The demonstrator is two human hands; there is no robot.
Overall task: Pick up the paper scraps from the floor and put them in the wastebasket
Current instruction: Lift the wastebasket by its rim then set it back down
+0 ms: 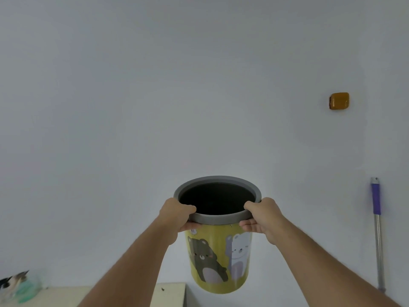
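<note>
While we hold the wastebasket point(218, 251) aloft by its grey rim point(218, 218), left hand point(177, 214) and right hand point(263, 214) each clamped there, a slack grip could tip or drop it. No paper scraps show; a mop handle point(377, 229) leans at the wall point(155, 85) to the right, well apart, with nothing in our way.

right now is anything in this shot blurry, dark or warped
In the head view the light is soft and even on the wall; the inside of the wastebasket reads as flat black, so its contents cannot be seen; the items at the lower left corner are smeared and unclear; the wide lens bows the purple-handled pole near the right edge.
</note>
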